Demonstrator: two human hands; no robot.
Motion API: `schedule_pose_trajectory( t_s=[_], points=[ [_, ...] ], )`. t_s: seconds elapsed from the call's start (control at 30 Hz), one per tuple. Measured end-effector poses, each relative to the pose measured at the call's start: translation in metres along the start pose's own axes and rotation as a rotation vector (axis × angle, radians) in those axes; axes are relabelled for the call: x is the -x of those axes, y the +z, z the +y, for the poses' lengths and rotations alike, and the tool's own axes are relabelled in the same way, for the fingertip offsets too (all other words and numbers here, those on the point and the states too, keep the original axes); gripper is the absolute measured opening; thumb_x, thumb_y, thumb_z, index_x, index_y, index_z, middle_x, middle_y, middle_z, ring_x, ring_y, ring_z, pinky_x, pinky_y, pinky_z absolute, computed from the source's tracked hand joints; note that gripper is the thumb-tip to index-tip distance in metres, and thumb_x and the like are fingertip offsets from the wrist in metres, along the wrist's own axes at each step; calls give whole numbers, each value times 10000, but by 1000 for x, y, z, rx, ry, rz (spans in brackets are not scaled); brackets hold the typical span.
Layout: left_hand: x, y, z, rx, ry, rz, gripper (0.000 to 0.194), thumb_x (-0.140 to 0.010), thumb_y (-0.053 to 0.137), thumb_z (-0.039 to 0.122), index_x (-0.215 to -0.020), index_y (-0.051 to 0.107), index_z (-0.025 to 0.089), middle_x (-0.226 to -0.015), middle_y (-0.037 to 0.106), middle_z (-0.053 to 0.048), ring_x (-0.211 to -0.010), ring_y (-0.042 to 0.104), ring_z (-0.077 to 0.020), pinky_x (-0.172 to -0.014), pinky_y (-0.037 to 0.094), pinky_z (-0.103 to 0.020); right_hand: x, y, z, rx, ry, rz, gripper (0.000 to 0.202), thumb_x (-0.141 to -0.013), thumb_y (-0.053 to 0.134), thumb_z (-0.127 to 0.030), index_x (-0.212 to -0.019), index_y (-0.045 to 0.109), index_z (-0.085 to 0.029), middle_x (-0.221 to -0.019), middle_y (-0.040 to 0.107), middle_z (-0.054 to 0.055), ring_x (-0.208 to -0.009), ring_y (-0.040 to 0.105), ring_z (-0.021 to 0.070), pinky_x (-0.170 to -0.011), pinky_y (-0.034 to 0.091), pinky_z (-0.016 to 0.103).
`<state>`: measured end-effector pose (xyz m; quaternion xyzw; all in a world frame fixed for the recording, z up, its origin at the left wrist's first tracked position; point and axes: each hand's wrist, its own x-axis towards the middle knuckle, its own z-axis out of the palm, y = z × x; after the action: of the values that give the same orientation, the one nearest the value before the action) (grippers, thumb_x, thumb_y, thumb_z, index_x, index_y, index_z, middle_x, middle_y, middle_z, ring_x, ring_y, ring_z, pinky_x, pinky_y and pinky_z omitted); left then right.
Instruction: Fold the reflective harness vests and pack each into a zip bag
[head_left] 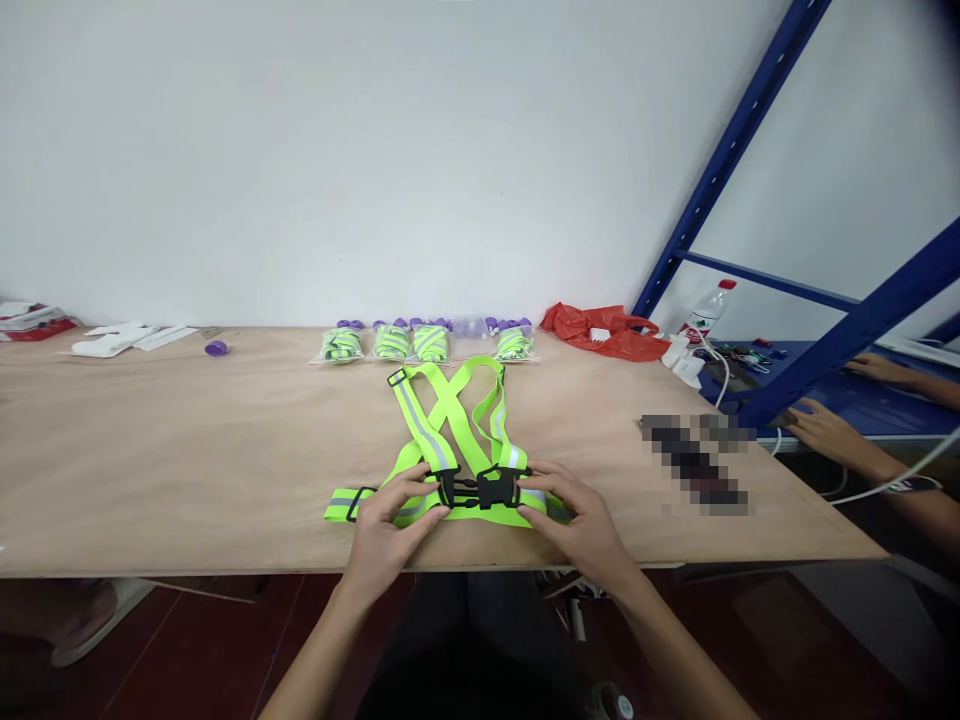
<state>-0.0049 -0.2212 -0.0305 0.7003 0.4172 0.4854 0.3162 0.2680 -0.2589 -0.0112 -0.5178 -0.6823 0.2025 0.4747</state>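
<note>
A neon yellow-green reflective vest (448, 410) made of elastic straps lies on the table, its shoulder straps crossing at the back. My left hand (386, 525) pinches the pronged half of a black side-release buckle (448, 487) between thumb and fingers. The socket half (498, 488) is gripped by my right hand (581, 520). Both halves face each other near the table's front edge. The prongs bridge the small gap; whether their tips sit inside the socket I cannot tell. A black strap adjuster (360, 503) shows left of my left hand.
Several clear bags with folded vests (430, 344) and purple rolls line the wall. A red plastic bag (604, 330), a bottle (706, 310) and white plugs (682, 362) stand right. A blue metal frame (847, 325) rises there, beside another person's hands (832, 430). White papers (112, 340) lie left.
</note>
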Motion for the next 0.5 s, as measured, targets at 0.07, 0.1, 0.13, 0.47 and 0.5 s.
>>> schedule_pose_trajectory(
  t_s=[0.07, 0.1, 0.13, 0.47, 0.5],
  points=[
    [-1, 1, 2, 7, 11, -6, 226, -855, 741, 407, -976, 747, 217, -1218, 716, -124, -1188, 654, -294, -1020, 542, -476, -1, 0, 0, -9, 1, -3, 207, -827, 734, -361, -998, 767, -249, -1189, 718, 119, -1147, 677, 278, -977, 553, 414],
    [-2, 1, 4, 9, 16, -8, 226, -855, 741, 406, -976, 746, 215, -1214, 717, -124, -1183, 657, -295, -1022, 540, -480, -1, 1, 0, -13, 1, -5, 205, -826, 735, -361, -994, 767, -247, -1185, 720, 118, -1139, 681, 277, -977, 553, 417],
    [-2, 2, 6, 8, 21, -7, 227, -855, 742, 406, -974, 745, 213, -1210, 719, -125, -1179, 659, -296, -1023, 539, -484, -1, 1, -1, -15, 2, -7, 203, -827, 735, -362, -991, 766, -247, -1183, 721, 117, -1132, 684, 276, -976, 553, 420],
    [-12, 10, 18, -51, 105, -24, 237, -852, 742, 437, -913, 732, 209, -1198, 728, -135, -1119, 698, -291, -979, 564, -452, -5, 7, -3, 60, -29, -54, 169, -824, 732, -291, -986, 741, -242, -1239, 710, 109, -1164, 672, 285, -998, 544, 443],
    [-13, 11, 19, -59, 108, -28, 242, -850, 742, 443, -909, 732, 208, -1198, 729, -136, -1110, 703, -290, -976, 565, -447, -5, 7, -2, 63, -25, -59, 164, -828, 728, -291, -984, 736, -240, -1245, 709, 110, -1169, 669, 285, -1001, 541, 447]
  ],
)
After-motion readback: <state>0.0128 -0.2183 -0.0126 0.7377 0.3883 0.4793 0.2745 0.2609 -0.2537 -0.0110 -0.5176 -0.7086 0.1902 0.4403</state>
